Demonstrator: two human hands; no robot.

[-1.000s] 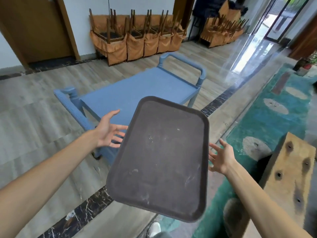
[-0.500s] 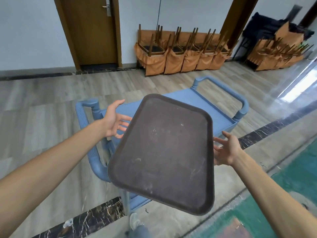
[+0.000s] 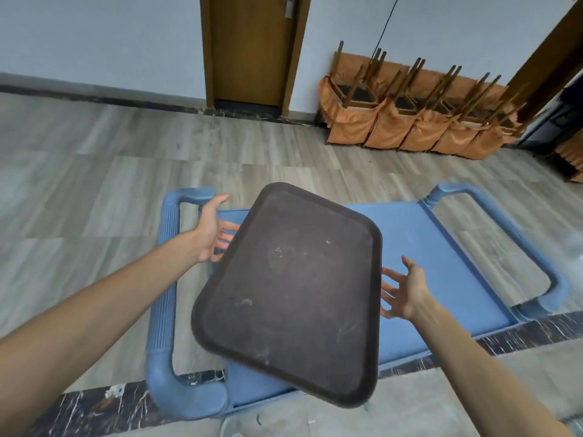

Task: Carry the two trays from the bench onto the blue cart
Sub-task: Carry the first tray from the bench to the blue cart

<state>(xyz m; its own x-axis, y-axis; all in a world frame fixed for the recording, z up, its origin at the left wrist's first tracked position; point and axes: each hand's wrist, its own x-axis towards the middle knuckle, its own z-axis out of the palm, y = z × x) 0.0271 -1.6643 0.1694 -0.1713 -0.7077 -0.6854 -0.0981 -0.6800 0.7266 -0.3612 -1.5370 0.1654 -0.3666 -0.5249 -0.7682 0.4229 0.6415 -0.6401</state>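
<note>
From the head camera, we carry a dark brown tray (image 3: 291, 291) over the blue cart (image 3: 441, 266), held up off its top and slanted toward the near edge. Our left hand (image 3: 212, 230) is at the tray's far left edge with the fingers (image 3: 227, 230) spread and running under it; our right hand (image 3: 407, 290) is at the right edge, fingers (image 3: 389, 280) splayed wide, tips at or just under the rim. Neither hand wraps the rim, so we judge the tray rests on our fingertips and is not gripped.

That is the risk: with open fingers and a slant, the tray could slide off toward us and drop onto the marble floor strip (image 3: 94, 408). Its near corner already hangs past the cart's front edge, so setting it down here could leave it overhanging. The left cart handle (image 3: 164, 279) sits close to our left arm and could catch it.

The tray is a rounded rectangle with a raised lip, matte, scuffed with pale specks and scratches. It carries nothing. We see only one tray; the cart top is otherwise bare.
</note>
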